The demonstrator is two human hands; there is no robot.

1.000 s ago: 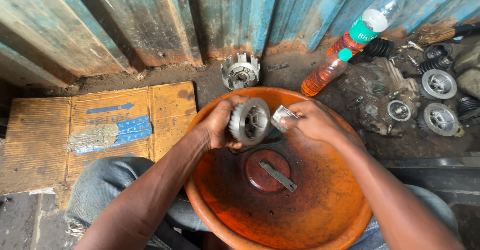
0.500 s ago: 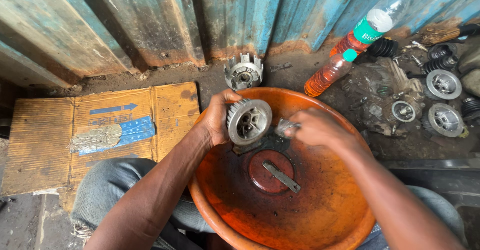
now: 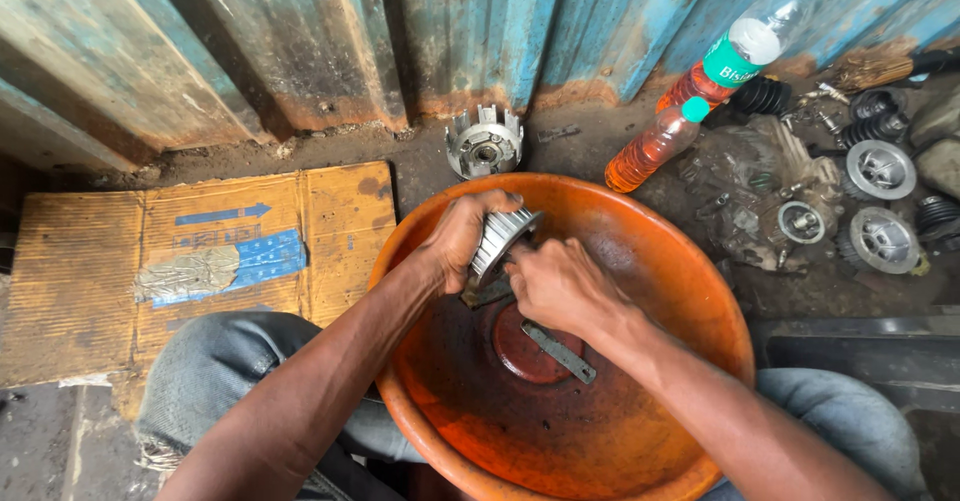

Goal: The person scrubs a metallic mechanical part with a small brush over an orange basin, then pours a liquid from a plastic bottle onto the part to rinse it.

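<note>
My left hand [image 3: 462,243] grips a round toothed metal hub [image 3: 500,238], held on edge over the far side of an orange plastic basin [image 3: 690,291]. Pressed against the hub's lower side, my right hand [image 3: 562,286] has its fingers curled; whatever it holds is hidden. A dark flat piece [image 3: 487,293] sticks out below the hub between the two hands. On the basin's bottom lies a flat metal bar [image 3: 557,351] across the raised centre.
A slotted metal drum [image 3: 484,146] stands on the ground past the basin, by a corrugated blue wall [image 3: 300,31]. Two plastic bottles of orange liquid [image 3: 655,146] lie at the right, beside several round metal parts [image 3: 880,171]. Flattened cardboard [image 3: 150,261] lies at the left.
The hub has turned from face-on to edge-on and come lower into the basin. My right hand has closed in against it from the right.
</note>
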